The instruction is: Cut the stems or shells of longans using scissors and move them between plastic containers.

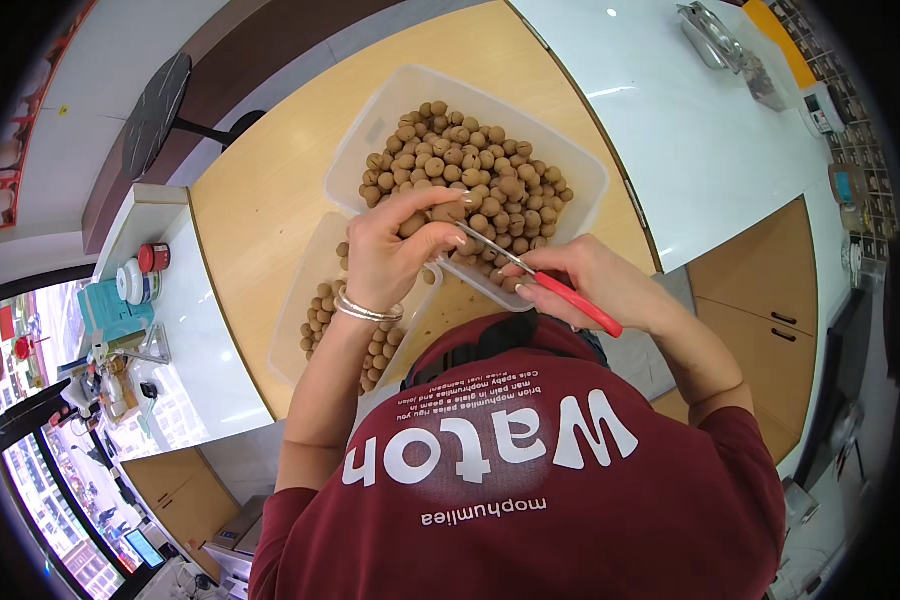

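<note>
My left hand [382, 251] pinches a round brown fruit [445, 213], apparently a longan, between thumb and fingers. A slim metal tool with a red handle [576, 301], perhaps a small knife, is gripped in my right hand [596, 281]. Its narrow tip meets the held fruit; whether it has gone in, I cannot tell. Both hands are over the near side of a large translucent plastic bin [356, 139], heaped with similar brown fruits [457, 154], some with cracked skins. A second translucent bin [289, 337], partly hidden by my left forearm, holds more of them.
The bins stand on a light wood table [247, 202], with brown crumbs near its front edge. White counters flank it; the left one [199, 330] carries jars and a teal box [112, 307]. Metal pans [709, 37] and a scale [821, 109] are on the right one.
</note>
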Tool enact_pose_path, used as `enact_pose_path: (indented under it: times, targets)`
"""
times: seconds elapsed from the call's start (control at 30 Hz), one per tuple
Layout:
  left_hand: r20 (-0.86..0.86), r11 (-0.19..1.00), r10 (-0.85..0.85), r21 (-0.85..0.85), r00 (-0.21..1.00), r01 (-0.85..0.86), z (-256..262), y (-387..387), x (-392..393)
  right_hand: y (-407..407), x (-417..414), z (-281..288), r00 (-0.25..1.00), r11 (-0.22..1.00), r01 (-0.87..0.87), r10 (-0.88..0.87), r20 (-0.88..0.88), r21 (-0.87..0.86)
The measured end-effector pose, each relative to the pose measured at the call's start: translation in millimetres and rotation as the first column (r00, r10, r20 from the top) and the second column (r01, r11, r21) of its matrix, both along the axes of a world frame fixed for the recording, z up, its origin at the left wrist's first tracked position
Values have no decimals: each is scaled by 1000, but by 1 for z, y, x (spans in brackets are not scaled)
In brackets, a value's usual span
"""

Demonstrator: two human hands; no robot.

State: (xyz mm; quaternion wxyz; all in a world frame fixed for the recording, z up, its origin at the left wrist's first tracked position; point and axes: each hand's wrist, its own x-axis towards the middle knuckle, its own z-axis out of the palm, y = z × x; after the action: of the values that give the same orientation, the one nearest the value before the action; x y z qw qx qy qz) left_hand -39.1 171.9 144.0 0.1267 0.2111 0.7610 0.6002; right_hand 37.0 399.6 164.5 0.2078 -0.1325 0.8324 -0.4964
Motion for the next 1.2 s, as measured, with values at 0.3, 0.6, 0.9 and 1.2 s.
enact_pose_path:
  times: [0.3,0.6,0.9,1.2]
  targets:
    - [182,1000,15,12,983,-17,-19,11,-30,18,3,-9,996,996,-89,88,-29,-6]
    - [712,922,129,170,690,-347,-26,-12,-51,38,1,17,982,990,-111,96,163,91]
    - [447,948,-127,316,885,-24,16,-17,4,12,-9,11,957,965,-252,259,131,-70]
    - [155,964,-99,259,983,56,16,-9,7,-1,-18,16,973,969,-232,232,-8,-81]
